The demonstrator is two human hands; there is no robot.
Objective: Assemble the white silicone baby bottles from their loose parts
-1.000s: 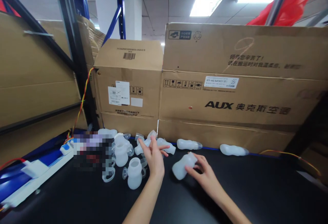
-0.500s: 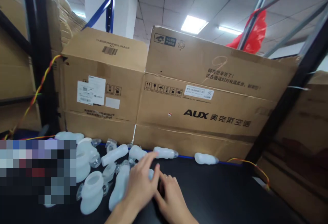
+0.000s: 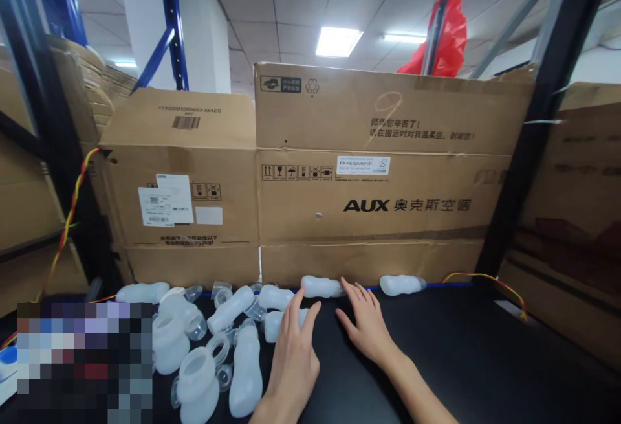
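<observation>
My left hand [image 3: 295, 349] is open over the black tabletop, fingers stretched forward and thumb apart. Partly hidden behind it lies a whitish bottle [image 3: 273, 327]; whether the fingers touch it I cannot tell. To the right, my right hand [image 3: 366, 323] is open too, with spread fingers. Its index fingertip is at the clear-tipped end of another translucent white bottle [image 3: 320, 286], which lies on its side along the back edge. Left of my hands, a larger bottle [image 3: 246, 369] lies beside a wide-mouthed white container [image 3: 198, 382]. Neither hand holds anything.
Several more white bottles and clear caps crowd the left, including a clear ring [image 3: 219, 348]. Another bottle [image 3: 402, 285] lies at the back right. Tall cardboard [image 3: 310, 217] walls the back, between black posts [image 3: 538, 120]. A yellow-red wire [image 3: 509, 288] runs at right.
My hands, close together before, have moved apart; the right one has gone forward and right. A bottle that was mostly hidden behind my left hand now shows more. The camera view has shifted.
</observation>
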